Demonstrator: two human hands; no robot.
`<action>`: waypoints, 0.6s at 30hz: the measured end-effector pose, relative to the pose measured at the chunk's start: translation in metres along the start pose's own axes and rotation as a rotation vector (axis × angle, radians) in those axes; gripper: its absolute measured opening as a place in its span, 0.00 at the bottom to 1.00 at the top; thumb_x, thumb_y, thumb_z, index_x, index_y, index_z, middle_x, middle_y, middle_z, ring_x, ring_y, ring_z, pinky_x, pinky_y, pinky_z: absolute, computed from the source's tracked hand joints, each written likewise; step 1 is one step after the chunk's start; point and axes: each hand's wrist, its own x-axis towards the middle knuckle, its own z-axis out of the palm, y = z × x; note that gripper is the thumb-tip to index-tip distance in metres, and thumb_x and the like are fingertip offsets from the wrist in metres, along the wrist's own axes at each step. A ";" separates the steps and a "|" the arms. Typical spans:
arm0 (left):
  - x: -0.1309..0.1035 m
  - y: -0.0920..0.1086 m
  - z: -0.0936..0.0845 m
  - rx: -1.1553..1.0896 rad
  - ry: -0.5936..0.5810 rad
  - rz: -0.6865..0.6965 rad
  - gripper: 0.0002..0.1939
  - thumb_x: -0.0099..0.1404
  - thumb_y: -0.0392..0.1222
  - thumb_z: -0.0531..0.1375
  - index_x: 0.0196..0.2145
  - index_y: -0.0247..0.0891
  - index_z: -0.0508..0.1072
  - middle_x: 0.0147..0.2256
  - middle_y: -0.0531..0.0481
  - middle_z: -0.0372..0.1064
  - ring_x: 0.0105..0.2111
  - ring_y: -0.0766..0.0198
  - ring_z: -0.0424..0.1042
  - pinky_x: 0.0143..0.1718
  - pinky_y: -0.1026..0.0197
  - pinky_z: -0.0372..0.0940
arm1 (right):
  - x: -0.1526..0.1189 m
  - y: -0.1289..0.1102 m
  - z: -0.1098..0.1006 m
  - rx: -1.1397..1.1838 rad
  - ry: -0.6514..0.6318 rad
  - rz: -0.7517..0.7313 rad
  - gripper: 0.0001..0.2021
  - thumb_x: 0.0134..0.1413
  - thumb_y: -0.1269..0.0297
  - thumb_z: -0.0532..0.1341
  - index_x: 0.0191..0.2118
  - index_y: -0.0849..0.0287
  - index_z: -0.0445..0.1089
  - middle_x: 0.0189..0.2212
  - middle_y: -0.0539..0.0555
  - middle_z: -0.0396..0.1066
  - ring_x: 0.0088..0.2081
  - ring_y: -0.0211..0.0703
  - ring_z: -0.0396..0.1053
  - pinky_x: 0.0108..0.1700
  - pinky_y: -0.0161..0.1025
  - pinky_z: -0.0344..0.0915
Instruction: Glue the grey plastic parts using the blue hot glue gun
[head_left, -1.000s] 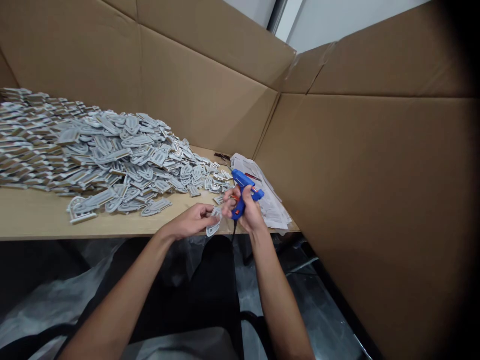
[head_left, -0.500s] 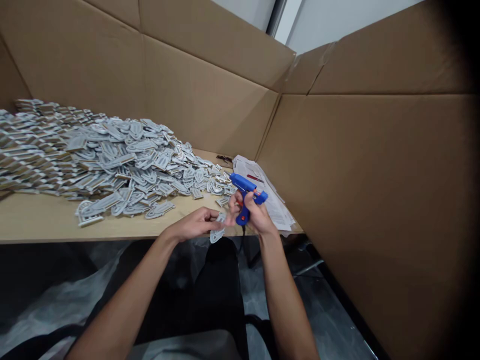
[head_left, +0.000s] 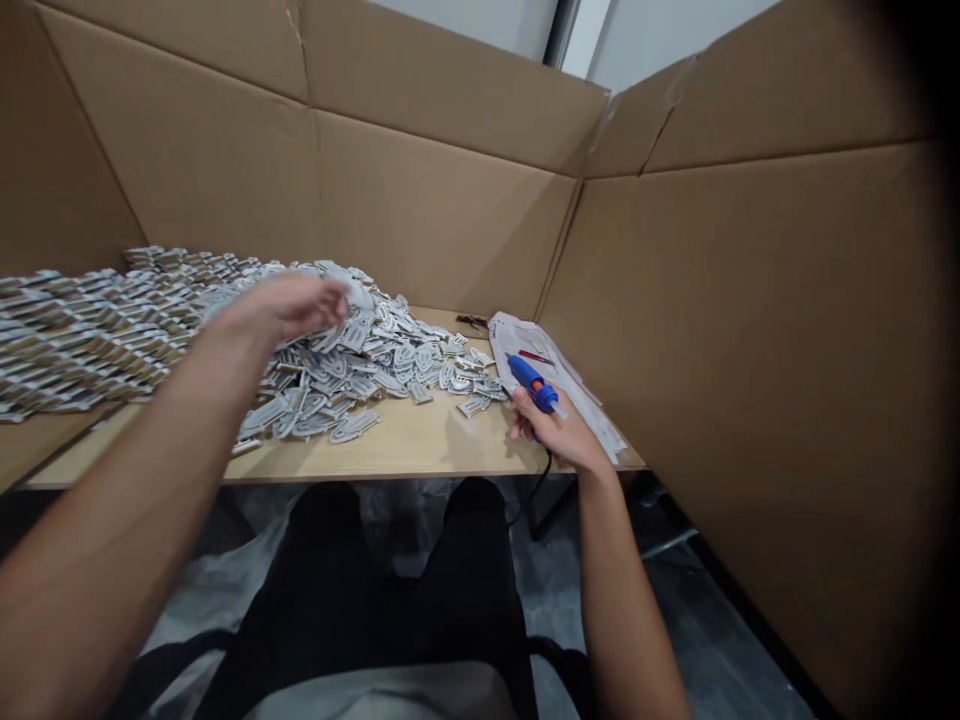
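Observation:
My right hand (head_left: 551, 425) grips a blue hot glue gun (head_left: 529, 378) above the table's right part, its nozzle pointing up and away. A clear glue stick end sticks out of its back, and a black cord hangs down. My left hand (head_left: 300, 303) is stretched over the pile of pale grey, flat, clip-like pieces (head_left: 337, 365). Motion smears its curled fingers. A blurred pale piece (head_left: 360, 293) shows at the fingertips; whether they hold it I cannot tell.
Neat stacks of similar pieces (head_left: 82, 335) stand at the left. Papers (head_left: 577, 385) with a red pen (head_left: 536, 357) lie at the right. Tall cardboard walls (head_left: 442, 200) enclose the table (head_left: 420, 450) at the back and sides. Dark-framed glasses or a similar item (head_left: 472, 321) lie behind.
My left hand has gone from the table's front edge, where it held a grey piece by the glue gun, up and left to the pile. The glue gun has turned and moved slightly right.

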 end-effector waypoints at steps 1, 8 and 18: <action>0.012 0.010 -0.007 -0.057 0.042 0.012 0.11 0.72 0.33 0.53 0.42 0.18 0.69 0.31 0.46 0.70 0.33 0.70 0.71 0.45 0.57 0.63 | 0.001 0.002 0.001 -0.007 0.005 -0.005 0.21 0.64 0.40 0.57 0.33 0.55 0.66 0.26 0.52 0.72 0.27 0.46 0.74 0.29 0.39 0.65; -0.026 -0.025 0.082 0.351 -0.052 0.219 0.14 0.64 0.46 0.61 0.38 0.32 0.77 0.33 0.45 0.75 0.32 0.59 0.71 0.37 0.56 0.65 | 0.014 0.019 0.019 -0.453 0.084 0.032 0.13 0.61 0.51 0.62 0.37 0.57 0.66 0.30 0.53 0.73 0.31 0.46 0.70 0.32 0.37 0.59; -0.060 -0.076 0.179 0.666 -0.199 0.541 0.18 0.69 0.48 0.56 0.26 0.39 0.77 0.30 0.41 0.71 0.41 0.49 0.69 0.51 0.49 0.62 | 0.018 0.026 0.044 -0.580 -0.038 0.123 0.13 0.45 0.67 0.71 0.36 0.56 0.69 0.31 0.51 0.74 0.31 0.44 0.69 0.32 0.35 0.57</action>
